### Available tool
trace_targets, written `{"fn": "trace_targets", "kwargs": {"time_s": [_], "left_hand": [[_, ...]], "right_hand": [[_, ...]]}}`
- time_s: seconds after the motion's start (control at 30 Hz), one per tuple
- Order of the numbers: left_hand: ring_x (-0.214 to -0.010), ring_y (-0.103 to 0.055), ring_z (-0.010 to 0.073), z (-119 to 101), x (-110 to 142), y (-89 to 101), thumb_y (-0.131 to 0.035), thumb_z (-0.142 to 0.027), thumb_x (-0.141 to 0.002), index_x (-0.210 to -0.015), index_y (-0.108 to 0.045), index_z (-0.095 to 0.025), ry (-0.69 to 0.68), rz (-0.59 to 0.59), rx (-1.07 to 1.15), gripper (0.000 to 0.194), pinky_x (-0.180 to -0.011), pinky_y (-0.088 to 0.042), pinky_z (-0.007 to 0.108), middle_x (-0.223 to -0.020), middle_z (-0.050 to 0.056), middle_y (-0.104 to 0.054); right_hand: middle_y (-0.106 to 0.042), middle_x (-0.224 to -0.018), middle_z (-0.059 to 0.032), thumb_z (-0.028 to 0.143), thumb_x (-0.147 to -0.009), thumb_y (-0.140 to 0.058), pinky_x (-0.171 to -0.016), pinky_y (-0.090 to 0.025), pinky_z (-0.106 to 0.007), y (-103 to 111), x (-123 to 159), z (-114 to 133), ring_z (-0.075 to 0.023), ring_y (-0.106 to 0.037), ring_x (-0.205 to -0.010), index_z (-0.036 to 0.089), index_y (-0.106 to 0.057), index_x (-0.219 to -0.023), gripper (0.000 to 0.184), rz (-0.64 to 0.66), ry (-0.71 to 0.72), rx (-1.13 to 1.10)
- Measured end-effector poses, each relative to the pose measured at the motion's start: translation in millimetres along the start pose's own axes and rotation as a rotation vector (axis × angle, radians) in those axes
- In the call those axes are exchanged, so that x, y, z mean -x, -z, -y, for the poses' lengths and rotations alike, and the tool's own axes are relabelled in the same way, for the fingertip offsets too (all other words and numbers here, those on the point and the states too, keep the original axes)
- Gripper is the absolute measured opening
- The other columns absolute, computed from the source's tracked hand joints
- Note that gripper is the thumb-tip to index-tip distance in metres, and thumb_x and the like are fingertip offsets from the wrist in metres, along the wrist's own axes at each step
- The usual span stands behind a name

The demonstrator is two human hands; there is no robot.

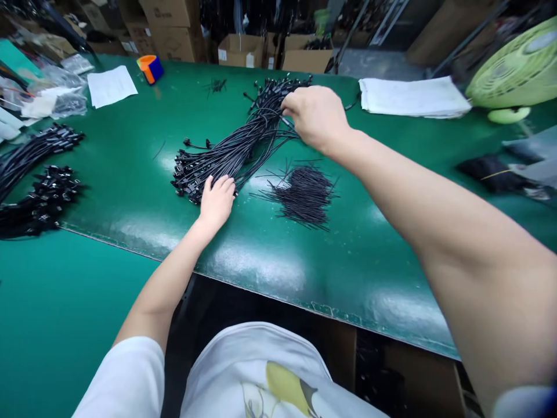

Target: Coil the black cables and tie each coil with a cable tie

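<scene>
A large bundle of thin black cables (243, 139) with black connectors at both ends lies slantwise on the green table. My left hand (216, 203) rests on the near end of the bundle, its fingers spread over the cables beside the connectors. At the far end, my right hand (315, 116) has its fingers pinched together on a black cable, just right of the connectors; the exact grip is partly hidden by the hand. A pile of short, thin black strips (307, 196) lies to the right of the bundle, below my right hand.
More black cable bundles (43, 197) lie at the left. A tape roll (150, 69), a paper sheet (112, 86) and a few black strips (217, 86) are along the back. A folded white cloth (413, 97) and a green fan (513, 64) stand at the right.
</scene>
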State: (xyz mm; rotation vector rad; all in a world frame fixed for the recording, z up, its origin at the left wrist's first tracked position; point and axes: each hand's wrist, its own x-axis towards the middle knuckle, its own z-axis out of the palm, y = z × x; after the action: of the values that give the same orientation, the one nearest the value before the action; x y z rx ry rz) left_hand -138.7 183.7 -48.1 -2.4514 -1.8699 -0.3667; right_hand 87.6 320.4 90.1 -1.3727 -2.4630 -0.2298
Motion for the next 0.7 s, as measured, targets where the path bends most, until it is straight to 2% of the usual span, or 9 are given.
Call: {"fn": "trace_targets", "kwargs": {"time_s": [0.13,0.23,0.33,0.4,0.43,0.5,0.57,0.63,0.7], "left_hand": [[-0.139,-0.048,0.0345,33,2,11.4,-0.045,-0.02,-0.094,-0.123,-0.069,-0.017,0.099,-0.105,0.02,0.037,-0.122,-0.018,0.063,-0.144,0.014,-0.059],[-0.135,-0.052,0.0341,42,3,15.0,-0.049,-0.026,-0.095,-0.106,-0.073,-0.016,0.168,-0.096,0.142,0.029,-0.122,-0.018,0.062,-0.132,0.015,-0.067],[-0.139,-0.047,0.0303,27,0,27.7,-0.049,-0.04,-0.097,-0.115,-0.067,-0.015,0.2,-0.26,0.471,0.036,-0.121,-0.027,0.053,-0.141,0.017,-0.059],[-0.145,-0.041,0.0271,8,-2,45.9,-0.048,-0.049,-0.097,-0.133,-0.056,-0.018,0.15,-0.373,0.832,0.048,-0.12,-0.032,0.046,-0.154,0.014,-0.047],[-0.145,-0.042,0.0259,-2,-1,56.8,-0.045,-0.052,-0.097,-0.138,-0.052,-0.022,0.119,-0.364,1.049,0.052,-0.118,-0.036,0.044,-0.156,0.012,-0.045],[-0.133,-0.056,0.0243,-19,4,77.9,-0.037,-0.056,-0.099,-0.138,-0.052,-0.024,0.121,-0.183,1.492,0.053,-0.107,-0.048,0.041,-0.146,0.01,-0.056],[-0.106,-0.07,0.0217,-32,13,92.4,-0.035,-0.058,-0.099,-0.129,-0.06,-0.018,0.2,0.092,1.798,0.056,-0.085,-0.059,0.034,-0.121,0.012,-0.07],[-0.073,-0.07,0.0147,-40,25,98.7,-0.046,-0.054,-0.097,-0.117,-0.066,-0.012,0.277,0.279,1.928,0.05,-0.062,-0.056,0.024,-0.09,0.009,-0.073],[-0.049,-0.056,0.007,-46,36,101.7,-0.058,-0.041,-0.094,-0.103,-0.07,-0.009,0.292,0.334,1.972,0.035,-0.046,-0.044,0.016,-0.063,0.001,-0.063]], "right_hand": [[-0.073,-0.101,-0.0058,0.013,-0.095,-0.051,-0.082,-0.04,-0.024,18,-11,-15,-0.0083,-0.057,-0.084,0.005,-0.071,-0.107,0.025,-0.202,-0.196,-0.329],[-0.073,-0.09,-0.0007,0.006,-0.092,-0.053,-0.074,-0.041,-0.02,28,-3,-16,-0.0042,-0.052,-0.071,0.008,-0.07,-0.101,0.019,-0.168,-0.12,-0.618],[-0.072,-0.09,0.0004,0.005,-0.091,-0.054,-0.072,-0.042,-0.02,41,14,-7,-0.0046,-0.051,-0.069,0.013,-0.068,-0.098,0.017,-0.164,-0.017,-0.823],[-0.072,-0.091,0.0003,0.008,-0.091,-0.056,-0.072,-0.043,-0.021,50,27,-1,-0.0062,-0.053,-0.07,0.015,-0.067,-0.096,0.014,-0.152,0.052,-0.872],[-0.072,-0.091,0.0003,0.01,-0.09,-0.057,-0.072,-0.044,-0.022,55,33,2,-0.007,-0.053,-0.07,0.017,-0.067,-0.094,0.013,-0.13,0.088,-0.879],[-0.071,-0.091,-0.0001,0.013,-0.089,-0.059,-0.073,-0.044,-0.024,62,44,7,-0.0085,-0.054,-0.071,0.018,-0.068,-0.092,0.011,-0.08,0.143,-0.875],[-0.07,-0.089,-0.0008,0.018,-0.087,-0.059,-0.074,-0.044,-0.025,66,53,9,-0.0098,-0.054,-0.072,0.017,-0.068,-0.091,0.01,-0.024,0.176,-0.855],[-0.07,-0.09,-0.0019,0.022,-0.087,-0.058,-0.076,-0.044,-0.026,64,61,8,-0.011,-0.054,-0.075,0.017,-0.069,-0.091,0.013,0.032,0.19,-0.821],[-0.071,-0.094,-0.0034,0.027,-0.088,-0.056,-0.077,-0.043,-0.027,52,67,3,-0.0128,-0.055,-0.078,0.016,-0.069,-0.095,0.018,0.081,0.192,-0.734]]}}
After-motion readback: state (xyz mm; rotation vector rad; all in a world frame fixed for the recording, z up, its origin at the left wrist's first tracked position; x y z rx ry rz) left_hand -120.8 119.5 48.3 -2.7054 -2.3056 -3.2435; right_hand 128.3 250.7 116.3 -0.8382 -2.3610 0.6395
